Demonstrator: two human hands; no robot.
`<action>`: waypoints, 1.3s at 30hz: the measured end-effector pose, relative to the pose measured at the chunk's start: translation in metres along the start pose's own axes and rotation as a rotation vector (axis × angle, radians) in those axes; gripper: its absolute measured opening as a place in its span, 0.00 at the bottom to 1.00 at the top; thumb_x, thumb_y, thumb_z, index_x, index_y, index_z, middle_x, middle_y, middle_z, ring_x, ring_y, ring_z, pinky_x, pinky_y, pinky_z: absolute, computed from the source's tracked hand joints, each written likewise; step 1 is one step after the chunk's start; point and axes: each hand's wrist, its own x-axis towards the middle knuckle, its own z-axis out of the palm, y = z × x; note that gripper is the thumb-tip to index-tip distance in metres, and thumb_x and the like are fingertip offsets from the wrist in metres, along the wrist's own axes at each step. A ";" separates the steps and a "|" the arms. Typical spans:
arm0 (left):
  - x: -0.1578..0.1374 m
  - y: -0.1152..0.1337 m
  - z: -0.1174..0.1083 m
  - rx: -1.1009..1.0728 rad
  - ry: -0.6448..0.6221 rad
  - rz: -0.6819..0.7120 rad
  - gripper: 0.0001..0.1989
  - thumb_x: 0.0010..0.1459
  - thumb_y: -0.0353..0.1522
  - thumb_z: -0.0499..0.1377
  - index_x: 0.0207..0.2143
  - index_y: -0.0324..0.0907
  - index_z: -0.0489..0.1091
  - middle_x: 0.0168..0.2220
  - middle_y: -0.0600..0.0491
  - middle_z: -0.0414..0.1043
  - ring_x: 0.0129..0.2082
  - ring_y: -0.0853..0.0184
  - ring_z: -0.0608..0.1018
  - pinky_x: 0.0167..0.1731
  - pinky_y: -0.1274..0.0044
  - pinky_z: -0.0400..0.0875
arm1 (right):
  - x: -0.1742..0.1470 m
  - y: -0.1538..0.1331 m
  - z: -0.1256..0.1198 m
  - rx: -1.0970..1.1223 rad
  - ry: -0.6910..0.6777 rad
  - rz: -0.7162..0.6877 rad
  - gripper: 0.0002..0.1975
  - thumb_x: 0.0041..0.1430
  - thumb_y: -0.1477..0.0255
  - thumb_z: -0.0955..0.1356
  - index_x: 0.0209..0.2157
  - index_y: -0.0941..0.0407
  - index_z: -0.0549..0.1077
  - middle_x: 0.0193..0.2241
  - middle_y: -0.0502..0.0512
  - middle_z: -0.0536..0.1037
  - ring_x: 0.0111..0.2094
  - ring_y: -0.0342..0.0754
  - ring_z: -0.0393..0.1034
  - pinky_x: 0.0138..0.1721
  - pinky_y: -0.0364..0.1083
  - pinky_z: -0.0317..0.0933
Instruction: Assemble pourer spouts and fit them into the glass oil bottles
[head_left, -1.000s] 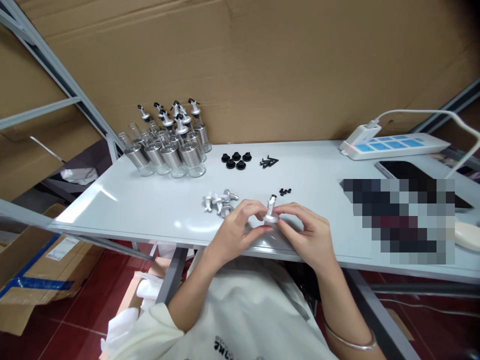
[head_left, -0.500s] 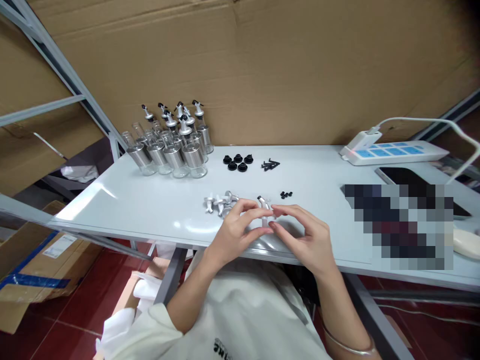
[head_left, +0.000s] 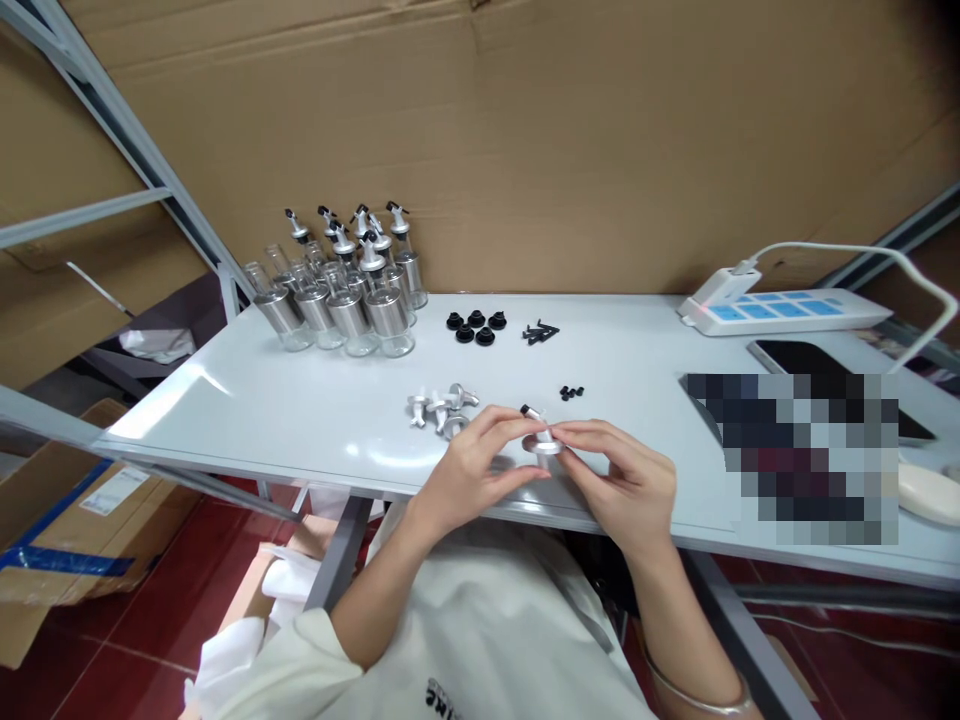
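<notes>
Over the table's front edge, a silver pourer spout point(head_left: 541, 443) with a black tip and a wide round flange sits between my hands. My left hand point(head_left: 469, 468) pinches it from the left, index finger high and thumb low by the stem. From the other side, the fingertips of my right hand point(head_left: 628, 478) close on it near the flange. Just beyond my left hand lie several more silver spouts point(head_left: 441, 402), in a loose cluster. A few small black caps point(head_left: 571, 392) rest past the spout in my hands.
Several glass bottles with steel sleeves point(head_left: 349, 318) stand at the back left, some topped with spouts. Black stoppers point(head_left: 475, 326) and thin black levers point(head_left: 540, 331) lie mid-table. A power strip point(head_left: 795, 308), a phone point(head_left: 832, 385) and a blurred-out item occupy the right side.
The spout has turned and come slightly nearer, so its round flange now shows. My right hand has shifted a little to the right and down.
</notes>
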 end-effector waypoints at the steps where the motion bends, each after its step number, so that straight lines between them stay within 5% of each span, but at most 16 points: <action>1: 0.000 0.000 0.000 -0.005 -0.019 0.001 0.19 0.59 0.37 0.61 0.53 0.44 0.67 0.43 0.48 0.73 0.43 0.66 0.78 0.43 0.72 0.77 | 0.001 0.000 0.000 -0.001 0.008 -0.007 0.10 0.54 0.82 0.70 0.33 0.52 0.78 0.30 0.53 0.83 0.31 0.48 0.79 0.33 0.45 0.73; 12: -0.001 0.000 -0.001 -0.005 -0.004 -0.051 0.18 0.65 0.33 0.55 0.57 0.46 0.65 0.47 0.48 0.75 0.48 0.65 0.77 0.48 0.71 0.74 | 0.070 0.001 -0.034 -0.228 -0.487 -0.177 0.05 0.59 0.70 0.70 0.36 0.54 0.79 0.32 0.53 0.83 0.33 0.48 0.77 0.36 0.47 0.69; 17: 0.000 0.002 -0.002 0.043 -0.100 -0.063 0.16 0.67 0.33 0.52 0.55 0.43 0.65 0.47 0.47 0.75 0.49 0.64 0.77 0.49 0.71 0.74 | 0.115 0.045 -0.023 -0.556 -0.497 0.008 0.09 0.60 0.74 0.67 0.35 0.55 0.80 0.36 0.55 0.83 0.36 0.52 0.77 0.39 0.48 0.67; 22: 0.001 0.003 -0.003 0.080 -0.163 -0.080 0.15 0.68 0.34 0.49 0.55 0.42 0.65 0.47 0.46 0.75 0.48 0.65 0.77 0.48 0.72 0.74 | 0.137 0.096 0.001 -0.840 -0.774 0.117 0.11 0.58 0.75 0.67 0.38 0.57 0.80 0.42 0.60 0.81 0.45 0.56 0.74 0.44 0.49 0.63; 32: 0.001 0.005 -0.004 0.086 -0.231 -0.142 0.16 0.68 0.33 0.47 0.56 0.43 0.65 0.50 0.46 0.72 0.50 0.65 0.76 0.51 0.71 0.72 | 0.125 0.119 0.037 -0.855 -0.707 0.127 0.09 0.55 0.75 0.66 0.28 0.59 0.79 0.41 0.64 0.80 0.44 0.57 0.71 0.40 0.50 0.59; 39: 0.000 0.006 -0.004 0.013 -0.172 -0.174 0.16 0.68 0.32 0.48 0.56 0.44 0.62 0.49 0.45 0.70 0.50 0.64 0.74 0.50 0.69 0.72 | 0.128 0.080 0.007 -0.671 -0.598 0.127 0.08 0.57 0.72 0.66 0.28 0.55 0.77 0.31 0.55 0.81 0.30 0.47 0.72 0.32 0.46 0.62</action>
